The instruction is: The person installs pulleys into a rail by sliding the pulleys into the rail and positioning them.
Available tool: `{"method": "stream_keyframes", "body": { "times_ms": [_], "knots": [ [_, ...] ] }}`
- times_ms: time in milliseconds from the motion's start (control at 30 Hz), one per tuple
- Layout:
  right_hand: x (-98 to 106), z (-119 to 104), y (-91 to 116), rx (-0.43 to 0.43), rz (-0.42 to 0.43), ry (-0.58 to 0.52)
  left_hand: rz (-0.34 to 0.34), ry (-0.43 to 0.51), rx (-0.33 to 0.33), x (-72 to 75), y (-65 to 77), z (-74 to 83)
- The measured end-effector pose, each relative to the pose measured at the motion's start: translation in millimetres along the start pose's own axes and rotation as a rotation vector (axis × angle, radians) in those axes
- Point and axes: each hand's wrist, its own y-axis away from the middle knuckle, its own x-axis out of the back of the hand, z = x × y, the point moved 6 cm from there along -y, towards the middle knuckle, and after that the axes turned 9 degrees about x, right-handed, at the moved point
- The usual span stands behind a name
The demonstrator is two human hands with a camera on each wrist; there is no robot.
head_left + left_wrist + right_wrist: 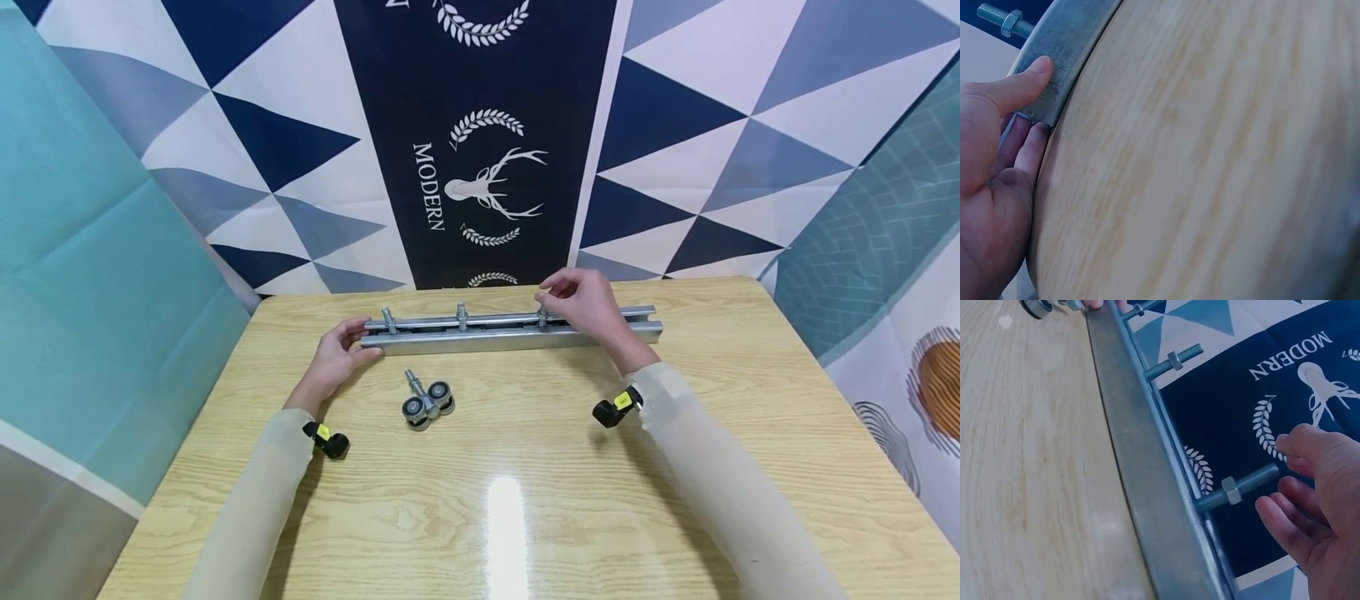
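Note:
A long metal channel rail [480, 340] lies near the table's far edge, with three bolts with nuts standing up out of its slot. My left hand [339, 358] holds the rail's left end; in the left wrist view the thumb [1034, 72] lies on the side wall and fingertips reach the end opening. My right hand [588, 308] is by the rightmost bolt [1241, 487]. In the right wrist view its loosely bent fingers [1288, 528] are around the bolt's tip, with a gap visible. A loose roller trolley [427, 404] with wheels and a threaded stud lies in front of the rail.
The wood-grain table [450, 500] carries the rail and the trolley. Behind its far edge hangs a patterned cloth [480, 183] with triangles and a deer print. Teal sheeting [90, 250] stands at the left side. Wrist cameras [618, 408] sit on both sleeves.

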Motion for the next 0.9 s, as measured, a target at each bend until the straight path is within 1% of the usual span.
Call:
{"method": "stream_keyframes", "body": {
  "times_ms": [167, 300, 433, 667, 900],
  "knots": [
    [3.9, -9.3, -2.2, 0.017, 0.004, 0.037, -0.001, 0.003, 0.004, 1.9, 0.1, -0.6],
    [4.6, -17.5, -1.9, 0.056, 0.009, 0.041, 0.002, 0.008, 0.001, 2.0, -0.6, -0.2],
    [-0.5, -25.0, 0.5, 0.1, -0.015, 0.03, 0.005, 0.004, -0.008, 1.0, 0.2, 1.6],
    [-21.9, -39.9, 3.4, 0.155, -0.097, 0.015, 0.014, -0.009, -0.001, 0.1, 1.4, 2.7],
    [-52.0, -50.9, 4.8, 0.149, -0.194, 0.007, 0.005, 0.016, 0.007, -0.6, 1.1, 1.7]
  ]
}}
